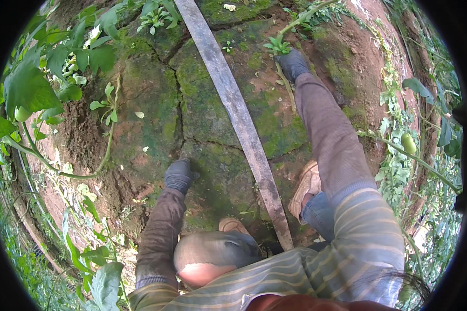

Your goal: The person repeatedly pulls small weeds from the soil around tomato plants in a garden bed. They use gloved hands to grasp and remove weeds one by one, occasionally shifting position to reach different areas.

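Observation:
My right hand (294,65), in a dark grey glove, reaches far forward and is closed around a leafy green plant stem (279,46). The stem runs up to the right past the hand, and a thin yellowish piece of stem (286,85) trails below it. My left hand (179,176), gloved alike, is held nearer to me over the mossy, cracked soil (202,109). Its fingers look curled in, and nothing shows in them. Between both hands a long, flat grey strip (228,93) lies on the ground, running from far left to near my feet.
Leafy plants with pale green fruit (22,114) stand at the left, with a bent stem (106,150) over the soil. More vines, with a green fruit (408,143), line the right. My shoe (304,189) and bent knee (207,256) are close below.

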`<state>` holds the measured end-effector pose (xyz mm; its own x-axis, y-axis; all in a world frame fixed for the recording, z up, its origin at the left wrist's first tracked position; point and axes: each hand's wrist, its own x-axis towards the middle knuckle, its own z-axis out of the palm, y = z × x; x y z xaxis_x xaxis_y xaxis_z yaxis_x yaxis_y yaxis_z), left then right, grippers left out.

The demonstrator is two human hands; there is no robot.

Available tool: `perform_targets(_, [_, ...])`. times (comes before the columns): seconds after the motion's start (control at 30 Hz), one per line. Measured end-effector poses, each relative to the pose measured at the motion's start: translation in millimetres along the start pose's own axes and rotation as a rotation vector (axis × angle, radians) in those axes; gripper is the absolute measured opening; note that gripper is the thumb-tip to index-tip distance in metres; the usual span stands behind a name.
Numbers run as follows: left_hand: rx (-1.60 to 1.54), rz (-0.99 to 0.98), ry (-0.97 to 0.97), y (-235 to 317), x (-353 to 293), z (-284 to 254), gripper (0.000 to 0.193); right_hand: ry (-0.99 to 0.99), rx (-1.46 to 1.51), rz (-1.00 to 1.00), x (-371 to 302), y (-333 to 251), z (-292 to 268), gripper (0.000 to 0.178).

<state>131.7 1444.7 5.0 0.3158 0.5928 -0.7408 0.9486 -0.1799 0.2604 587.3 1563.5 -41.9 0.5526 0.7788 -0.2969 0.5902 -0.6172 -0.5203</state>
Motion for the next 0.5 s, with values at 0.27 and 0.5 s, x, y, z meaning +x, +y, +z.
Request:
perform_targets(0.27, [0.046,-0.012,0.013,-5.0,4.3,7.2,0.040,0.073,0.016,-0.014,-2.7,8.7,1.8,0.034])
perform_targets(0.5, [0.044,-0.042,-0.030,-0.5,2.2,1.0,0.039,0.255,0.009,-0.031,-1.4,21.6,17.6,0.029])
